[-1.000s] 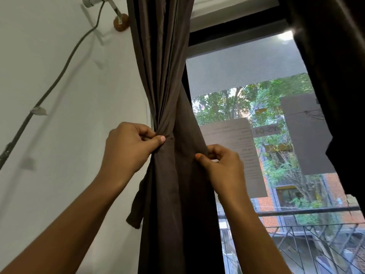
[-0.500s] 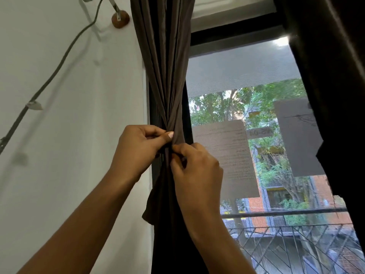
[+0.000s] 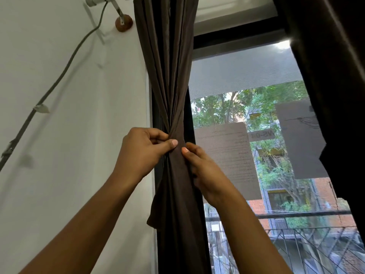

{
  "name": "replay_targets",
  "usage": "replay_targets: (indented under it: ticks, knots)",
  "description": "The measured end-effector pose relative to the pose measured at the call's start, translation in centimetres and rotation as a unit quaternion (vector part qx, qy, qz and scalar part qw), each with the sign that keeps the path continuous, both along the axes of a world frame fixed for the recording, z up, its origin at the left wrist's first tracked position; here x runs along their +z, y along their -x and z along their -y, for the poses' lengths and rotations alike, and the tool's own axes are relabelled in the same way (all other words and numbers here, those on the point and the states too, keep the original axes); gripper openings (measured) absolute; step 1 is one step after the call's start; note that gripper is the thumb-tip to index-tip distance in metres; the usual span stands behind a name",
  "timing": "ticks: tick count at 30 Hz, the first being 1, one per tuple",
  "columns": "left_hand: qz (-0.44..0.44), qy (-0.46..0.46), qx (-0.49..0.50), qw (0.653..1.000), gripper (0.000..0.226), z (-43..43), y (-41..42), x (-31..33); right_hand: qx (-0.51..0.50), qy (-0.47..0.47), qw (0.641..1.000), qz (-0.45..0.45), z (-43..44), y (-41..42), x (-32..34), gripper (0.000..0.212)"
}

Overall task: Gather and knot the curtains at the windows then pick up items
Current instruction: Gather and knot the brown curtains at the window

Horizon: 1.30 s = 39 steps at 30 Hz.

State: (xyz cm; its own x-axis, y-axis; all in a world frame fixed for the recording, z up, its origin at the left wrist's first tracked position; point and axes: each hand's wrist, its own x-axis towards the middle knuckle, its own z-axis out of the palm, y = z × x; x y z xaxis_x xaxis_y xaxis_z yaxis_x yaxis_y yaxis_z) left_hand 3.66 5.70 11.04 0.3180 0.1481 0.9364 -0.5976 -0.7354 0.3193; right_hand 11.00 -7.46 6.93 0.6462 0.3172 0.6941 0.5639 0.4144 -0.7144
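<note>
Curtain: brown curtain point(image 3: 167, 76) gathered at the window's left edge.
Left hand point(image 3: 142, 153): pinches the gather.
Right hand point(image 3: 205, 171): fingers curled, gripping the fabric beside it.

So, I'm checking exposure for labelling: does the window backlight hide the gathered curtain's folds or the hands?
Head view: no; the gathered curtain shows clear folds, and the left hand and right hand gripping it are lit and sharp. Same view: the right curtain goes nearly black, glare beside its top.
</note>
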Motion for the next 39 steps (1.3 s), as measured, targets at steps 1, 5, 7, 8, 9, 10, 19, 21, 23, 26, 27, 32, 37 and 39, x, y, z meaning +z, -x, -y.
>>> replay_targets:
  ticks: [1, 5, 7, 8, 9, 10, 19, 21, 23, 26, 27, 32, 37, 39]
  knots:
    - [-0.003, 0.003, -0.004, 1.0, 0.023, -0.1, 0.0, 0.0, 0.073, 0.014, 0.997, -0.026, -0.2, -0.6, -0.1, 0.046]
    - [-0.014, 0.023, -0.048, 0.999, 0.017, -0.2, 0.3, 0.1, 0.178, 0.008, 0.983, -0.041, 0.2, -1.7, -1.3, 0.037]
    - [-0.018, 0.027, -0.054, 0.998, 0.02, -0.2, 0.5, 0.2, 0.199, 0.018, 0.978, -0.059, 0.1, -2.0, -1.8, 0.035]
    - [-0.023, 0.031, -0.061, 0.997, 0.021, -0.3, 0.6, 0.3, 0.203, 0.017, 0.976, -0.074, 0.0, -2.2, -1.9, 0.038]
    - [-0.028, 0.038, -0.07, 0.996, 0.021, -0.3, 0.8, 0.3, 0.201, 0.008, 0.975, -0.09, -0.2, -2.6, -1.9, 0.043]
    - [-0.032, 0.043, -0.078, 0.996, 0.022, -0.4, 0.9, 0.4, 0.197, -0.008, 0.975, -0.1, -0.4, -2.8, -1.7, 0.046]
    - [-0.024, 0.031, -0.052, 0.998, 0.025, -0.6, 1.3, 0.3, 0.171, 0.033, 0.984, -0.032, -1.5, -2.7, -0.3, 0.019]
    - [-0.013, 0.023, -0.03, 0.999, 0.026, -0.7, 1.3, 0.3, 0.114, 0.02, 0.993, -0.012, -0.9, -3.2, -0.5, 0.016]
    - [-0.006, 0.011, -0.015, 1.0, 0.025, -0.5, 1.4, 0.4, 0.064, 0.006, 0.997, 0.036, -0.2, -3.7, -0.3, 0.018]
    - [-0.009, -0.002, -0.015, 1.0, 0.023, 0.4, 1.7, 0.7, 0.125, 0.036, 0.989, 0.074, -0.4, -3.9, 0.6, 0.027]
    - [-0.013, -0.002, -0.019, 1.0, 0.021, 0.6, 1.9, 0.8, 0.179, 0.057, 0.98, 0.067, -0.8, -3.7, 0.9, 0.028]
    - [-0.03, 0.001, -0.037, 0.999, 0.009, 0.2, 3.2, 0.9, 0.372, 0.154, 0.914, 0.059, -3.1, -3.5, 1.3, 0.031]
    - [-0.047, 0.002, -0.028, 0.998, 0.012, -0.9, 4.5, 1.3, 0.341, 0.178, 0.922, 0.045, -3.4, -4.0, 0.0, 0.019]
    - [-0.043, -0.013, -0.016, 0.999, 0.016, -0.8, 4.7, 1.4, 0.302, 0.172, 0.936, 0.059, -2.8, -3.6, -0.3, 0.008]
